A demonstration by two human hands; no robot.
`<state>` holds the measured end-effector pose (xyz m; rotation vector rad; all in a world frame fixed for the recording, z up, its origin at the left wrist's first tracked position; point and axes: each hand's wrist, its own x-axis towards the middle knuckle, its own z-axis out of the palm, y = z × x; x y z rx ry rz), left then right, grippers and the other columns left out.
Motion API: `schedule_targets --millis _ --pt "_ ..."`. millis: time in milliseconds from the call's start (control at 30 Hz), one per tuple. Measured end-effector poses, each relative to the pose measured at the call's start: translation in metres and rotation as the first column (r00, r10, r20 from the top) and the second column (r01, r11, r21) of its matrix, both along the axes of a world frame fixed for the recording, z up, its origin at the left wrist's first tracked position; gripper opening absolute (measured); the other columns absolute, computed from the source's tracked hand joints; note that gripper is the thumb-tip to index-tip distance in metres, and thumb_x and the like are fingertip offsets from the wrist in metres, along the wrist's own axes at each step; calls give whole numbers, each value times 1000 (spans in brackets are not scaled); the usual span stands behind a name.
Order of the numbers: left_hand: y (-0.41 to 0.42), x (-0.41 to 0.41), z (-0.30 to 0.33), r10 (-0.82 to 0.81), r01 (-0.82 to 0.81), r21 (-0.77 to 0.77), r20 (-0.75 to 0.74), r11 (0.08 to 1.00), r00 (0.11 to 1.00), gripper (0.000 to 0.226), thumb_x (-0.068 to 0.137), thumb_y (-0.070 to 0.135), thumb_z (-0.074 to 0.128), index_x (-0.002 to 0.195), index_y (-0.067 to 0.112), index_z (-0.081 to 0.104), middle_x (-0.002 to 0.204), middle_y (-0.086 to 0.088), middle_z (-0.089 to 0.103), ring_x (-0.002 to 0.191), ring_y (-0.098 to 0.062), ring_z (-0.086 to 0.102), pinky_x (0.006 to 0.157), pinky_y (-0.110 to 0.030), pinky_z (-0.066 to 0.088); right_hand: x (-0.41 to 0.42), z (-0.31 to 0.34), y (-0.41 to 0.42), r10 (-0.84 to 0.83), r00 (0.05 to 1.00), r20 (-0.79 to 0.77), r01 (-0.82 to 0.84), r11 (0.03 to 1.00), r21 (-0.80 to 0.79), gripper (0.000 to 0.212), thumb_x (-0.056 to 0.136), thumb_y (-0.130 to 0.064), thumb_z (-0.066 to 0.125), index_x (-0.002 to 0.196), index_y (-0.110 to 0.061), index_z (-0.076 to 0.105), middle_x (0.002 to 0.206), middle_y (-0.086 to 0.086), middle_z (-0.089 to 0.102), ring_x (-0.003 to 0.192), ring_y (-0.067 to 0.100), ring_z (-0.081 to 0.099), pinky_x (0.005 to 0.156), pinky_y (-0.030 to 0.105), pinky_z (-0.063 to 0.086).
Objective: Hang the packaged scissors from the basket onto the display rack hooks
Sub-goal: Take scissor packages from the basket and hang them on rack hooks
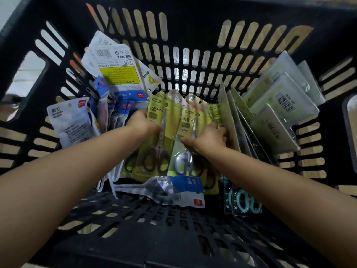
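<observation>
Left hand [144, 122] and right hand [207, 137] each grip green-carded packaged scissors [154, 132] down in the black basket [193, 31] (no rack in view), likely gathering several to carry at once.

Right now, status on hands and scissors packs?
Left hand and right hand both gripping yellow scissors packs inside black basket. None hung yet. Grey packs crowd right side.
</observation>
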<state>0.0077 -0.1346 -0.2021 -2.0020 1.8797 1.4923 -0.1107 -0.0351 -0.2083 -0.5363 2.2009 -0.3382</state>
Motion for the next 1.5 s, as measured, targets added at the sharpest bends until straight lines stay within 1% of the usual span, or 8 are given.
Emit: schedule_targets --millis 267,400,567,733,900,1167,1333,1500 --pt "-1 2 -6 141 -135 57 -112 989 984 8 95 17 53 88 17 55 98 -12 60 96 -29 57 77 -33 46 14 1 -9 -160 948 276 208 966 -156 68 76 -29 78 125 1 41 122 15 54 111 30 56 94 38 47" --pt "0 5 -2 202 -181 123 -186 976 962 11 92 18 60 82 22 59 106 -12 66 103 -31 61 94 -48 48 10 0 -14 -283 841 461 384 912 -141 49 86 -25 69 123 -3 45 119 13 57 107 30 57 92 44 49" --pt "-8 0 9 282 -247 149 -306 958 909 9 92 18 61 84 16 64 103 -13 69 96 -30 66 88 -45 53 -1 15 -24 -291 738 609 493 848 -192 25 98 -19 49 122 -12 52 104 4 64 86 20 62 58 28 48" --pt "-24 -1 32 219 -214 60 -419 975 881 15 92 26 61 96 13 68 105 -9 70 101 -27 65 95 -43 49 -15 50 -40 -160 847 507 406 811 -422 20 100 -23 42 118 -20 50 107 -2 62 99 21 60 89 42 51" --pt "-39 3 59 129 -166 -30 -496 986 859 16 95 30 54 87 20 64 89 -2 72 73 -16 67 59 -26 51 -29 80 -48 -78 906 416 334 735 -590 12 101 -24 40 102 -27 52 107 -4 62 98 16 59 85 35 49" --pt "-55 20 86 183 -150 104 -550 983 815 23 94 23 54 113 13 63 109 -8 70 101 -26 65 90 -43 51 -23 82 -47 -114 914 390 339 743 -577 38 98 -33 43 132 -16 45 126 2 57 118 23 54 99 50 44" --pt "-56 23 84 213 -132 178 -591 975 778 23 95 25 52 111 13 63 104 -9 72 81 -18 71 68 -31 59 -25 78 -46 -104 924 367 318 741 -591 19 99 -30 44 114 -22 53 108 -3 63 100 16 61 92 43 50" --pt "-57 25 76 216 -141 173 -571 975 792 27 90 29 57 112 14 63 113 -7 69 104 -21 65 94 -41 50 -25 72 -46 -108 928 357 311 753 -579 22 98 -30 47 116 -20 55 108 -3 65 102 16 62 93 44 50"
